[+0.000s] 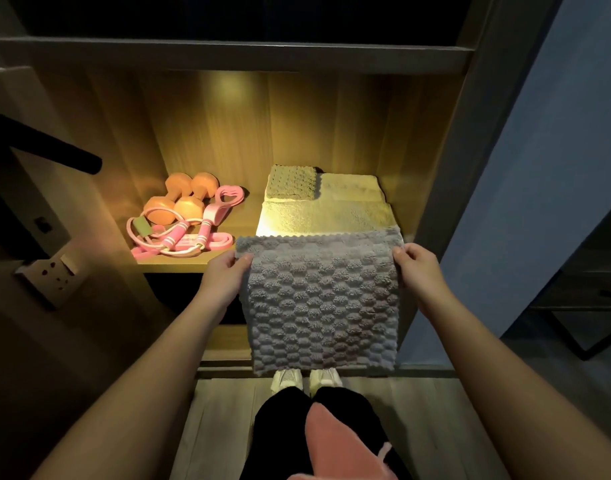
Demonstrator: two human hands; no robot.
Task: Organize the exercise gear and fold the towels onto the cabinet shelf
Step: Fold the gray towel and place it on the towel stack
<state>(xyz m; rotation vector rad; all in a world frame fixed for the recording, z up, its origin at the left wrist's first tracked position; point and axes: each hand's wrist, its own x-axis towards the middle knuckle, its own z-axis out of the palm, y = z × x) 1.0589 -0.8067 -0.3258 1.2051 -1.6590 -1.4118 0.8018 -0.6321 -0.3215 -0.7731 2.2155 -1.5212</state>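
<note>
Warm-lit wooden shelf [179, 263], split two ways. Left side: two orange dumbbells [179, 199] side by side, a pink jump rope [172, 237] coiled in front, a pink heart-shaped grip [227, 199] just beside. Right side: folded towels [328, 216], with a smaller towel [292, 183] on top at the back.

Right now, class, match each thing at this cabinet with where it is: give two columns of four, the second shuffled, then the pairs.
1 grey towel
2 orange dumbbells
3 pink skipping rope
4 small folded cloth

A on the towel stack
B shelf, back left
C shelf, front left
D held by the left hand and right hand

Pairs: 1-D, 2-B, 3-C, 4-A
</note>
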